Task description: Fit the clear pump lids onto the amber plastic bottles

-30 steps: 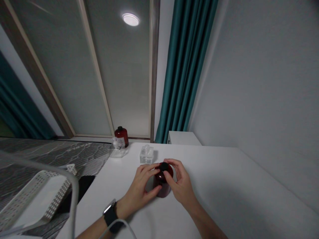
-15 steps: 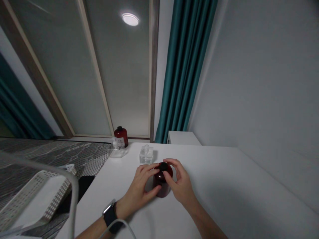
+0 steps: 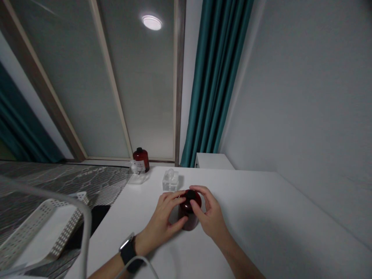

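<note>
A dark red bottle (image 3: pixel 188 217) with a black cap (image 3: pixel 191 193) stands upright on the white table (image 3: pixel 261 232). My left hand (image 3: pixel 162 223) wraps round the bottle's left side, thumb at the front and fingers behind. My right hand (image 3: pixel 209 215) grips it from the right, with its fingertips closed on the black cap. A dark watch (image 3: pixel 129 252) sits on my left wrist.
A clear glass cube bottle (image 3: pixel 170 181) stands just behind the hands. Further back left are a second dark red bottle (image 3: pixel 141 159) and a small clear tray (image 3: pixel 137 177). A white perforated basket (image 3: pixel 43 228) lies at the left; teal curtain (image 3: pixel 215 77) and wall behind.
</note>
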The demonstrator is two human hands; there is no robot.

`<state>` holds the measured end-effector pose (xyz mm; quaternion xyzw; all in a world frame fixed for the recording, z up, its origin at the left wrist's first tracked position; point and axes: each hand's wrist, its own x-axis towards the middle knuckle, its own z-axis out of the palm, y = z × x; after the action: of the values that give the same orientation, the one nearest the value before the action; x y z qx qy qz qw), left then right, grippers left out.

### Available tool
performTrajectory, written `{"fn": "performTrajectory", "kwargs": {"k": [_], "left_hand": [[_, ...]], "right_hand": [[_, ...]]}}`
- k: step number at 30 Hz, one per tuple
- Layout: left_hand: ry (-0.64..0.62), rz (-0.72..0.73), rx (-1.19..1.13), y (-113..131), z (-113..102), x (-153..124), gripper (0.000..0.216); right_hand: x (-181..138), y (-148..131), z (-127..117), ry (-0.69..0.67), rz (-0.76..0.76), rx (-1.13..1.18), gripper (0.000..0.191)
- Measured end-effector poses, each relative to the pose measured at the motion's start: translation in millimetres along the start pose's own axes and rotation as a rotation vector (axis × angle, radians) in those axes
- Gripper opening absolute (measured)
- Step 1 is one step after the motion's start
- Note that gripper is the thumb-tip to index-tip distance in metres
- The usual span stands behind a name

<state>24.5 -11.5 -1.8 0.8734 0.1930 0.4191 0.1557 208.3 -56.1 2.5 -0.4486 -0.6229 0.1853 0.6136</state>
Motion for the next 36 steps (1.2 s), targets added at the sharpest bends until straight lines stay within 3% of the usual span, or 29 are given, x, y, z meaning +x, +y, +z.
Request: {"fn": "performTrajectory", "kwargs": {"k": [14, 20, 28, 36], "left_hand": [[0.007, 0.012, 0.01, -1.8, 1.4, 0.1, 0.051], [0.027, 0.014, 0.008, -1.1, 1.2, 0.5, 0.049], [-0.002, 0.004, 0.002, -1.5, 0.8, 0.6, 0.047], [-0.02, -0.01, -0.015, -4.9, 2.6, -2.8, 0.049]], "right_hand": [[-4.0, 7.8, 1.0, -0.003, 0.076, 0.018, 0.034], [1.3, 1.2, -0.7, -0.071, 0.09, 0.119, 0.037], [-1.9, 0.1, 11.3, 0.048, 0.175, 0.209, 0.038], [4.8, -4.2, -4.3, -0.087, 0.122, 0.233, 0.031]]}}
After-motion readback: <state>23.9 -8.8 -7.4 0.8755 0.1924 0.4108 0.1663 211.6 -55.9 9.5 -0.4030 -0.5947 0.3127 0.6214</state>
